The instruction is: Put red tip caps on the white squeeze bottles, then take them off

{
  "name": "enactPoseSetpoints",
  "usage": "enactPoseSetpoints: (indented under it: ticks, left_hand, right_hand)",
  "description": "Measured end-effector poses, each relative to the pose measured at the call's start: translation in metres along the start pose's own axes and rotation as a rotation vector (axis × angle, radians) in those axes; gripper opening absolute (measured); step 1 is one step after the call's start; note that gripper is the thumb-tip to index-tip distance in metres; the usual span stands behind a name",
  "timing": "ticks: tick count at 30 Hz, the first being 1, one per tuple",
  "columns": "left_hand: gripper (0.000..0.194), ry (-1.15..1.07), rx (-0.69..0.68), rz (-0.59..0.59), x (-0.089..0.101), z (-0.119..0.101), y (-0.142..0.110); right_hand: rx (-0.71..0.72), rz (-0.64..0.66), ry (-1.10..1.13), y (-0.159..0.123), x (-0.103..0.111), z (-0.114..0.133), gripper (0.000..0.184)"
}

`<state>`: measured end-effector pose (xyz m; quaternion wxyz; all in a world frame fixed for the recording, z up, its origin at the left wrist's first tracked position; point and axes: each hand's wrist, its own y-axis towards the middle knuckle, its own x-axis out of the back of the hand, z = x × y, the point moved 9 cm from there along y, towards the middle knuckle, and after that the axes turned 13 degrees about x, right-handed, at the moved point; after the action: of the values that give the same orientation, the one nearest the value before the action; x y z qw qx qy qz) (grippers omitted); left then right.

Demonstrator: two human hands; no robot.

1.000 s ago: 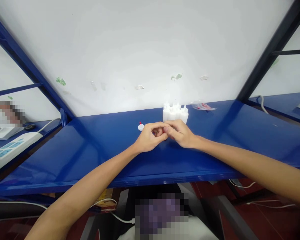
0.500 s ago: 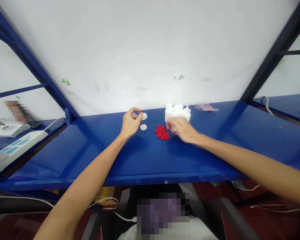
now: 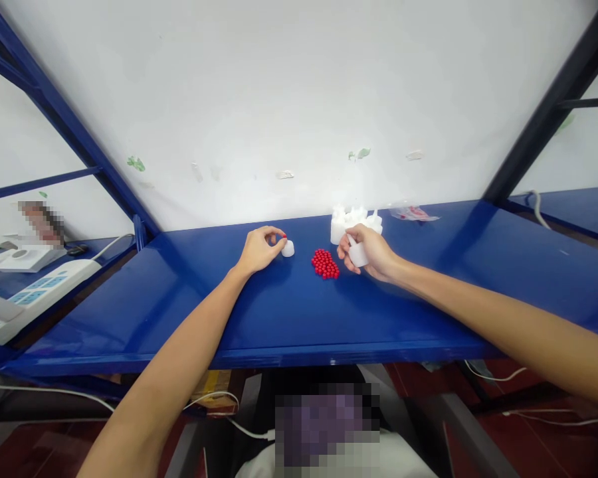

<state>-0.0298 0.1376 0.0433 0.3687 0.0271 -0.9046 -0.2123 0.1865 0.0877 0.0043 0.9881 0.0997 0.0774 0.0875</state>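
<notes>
My left hand [image 3: 264, 250] is closed in a pinch, with a small red piece [image 3: 284, 236] at the tips of the thumb and index finger. Right beside the thumb, a short white piece [image 3: 288, 249] stands on the blue table. Whether the red and white pieces touch is too small to tell. In my right hand [image 3: 371, 249] is a white, bottle-like part [image 3: 358, 255] with a narrow tip, tilted between thumb and fingers. Between both hands lies a flat pile of small red pieces [image 3: 325, 264], bead-like in size. Several white parts with pointed tips [image 3: 339, 229] stand in a cluster behind my right hand.
On the blue table [image 3: 289, 318], a clear plastic bag [image 3: 413, 213] with something red lies near the wall. A white power strip [image 3: 44, 292] is off to the left. Blue metal frame posts [image 3: 80, 126] flank the table.
My right hand has drawn back slightly from the white cluster, now showing a white part in its grip. My left hand has lowered toward the table; only one white piece shows beside it.
</notes>
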Motion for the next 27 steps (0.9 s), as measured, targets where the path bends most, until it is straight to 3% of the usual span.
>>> enactPoseSetpoints:
  ticks: [2, 5, 7, 9, 11, 13, 21, 27]
  left_hand:
    - [0.021, 0.017, -0.035, -0.103, 0.013, -0.005, -0.001]
    - [0.039, 0.047, -0.147, -0.175, 0.022, -0.026, -0.010]
    - [0.044, 0.068, -0.226, -0.056, 0.008, -0.044, -0.018]
    - [0.045, 0.123, -0.332, 0.171, -0.019, -0.064, -0.033]
    - [0.037, 0.189, -0.393, 0.328, -0.039, -0.078, -0.046]
    - [0.018, 0.235, -0.429, 0.401, -0.051, -0.085, -0.056]
    - [0.013, 0.364, -0.466, 0.390, -0.056, -0.085, -0.061]
    - [0.009, 0.386, -0.450, 0.423, -0.059, -0.083, -0.062]
  right_hand:
    - [-0.055, 0.007, -0.007, -0.002, 0.001, -0.003, 0.027]
    - [-0.068, 0.029, -0.052, -0.003, 0.001, -0.003, 0.031]
    - [-0.035, 0.073, -0.113, -0.003, -0.003, -0.001, 0.030]
    - [0.023, 0.129, -0.186, -0.003, -0.008, 0.003, 0.027]
    - [0.078, 0.169, -0.218, -0.003, -0.014, 0.006, 0.025]
    - [0.119, 0.176, -0.205, -0.001, -0.016, 0.008, 0.025]
    - [0.213, 0.106, -0.253, 0.004, -0.004, 0.010, 0.039]
    - [0.232, 0.106, -0.237, 0.002, -0.007, 0.015, 0.032]
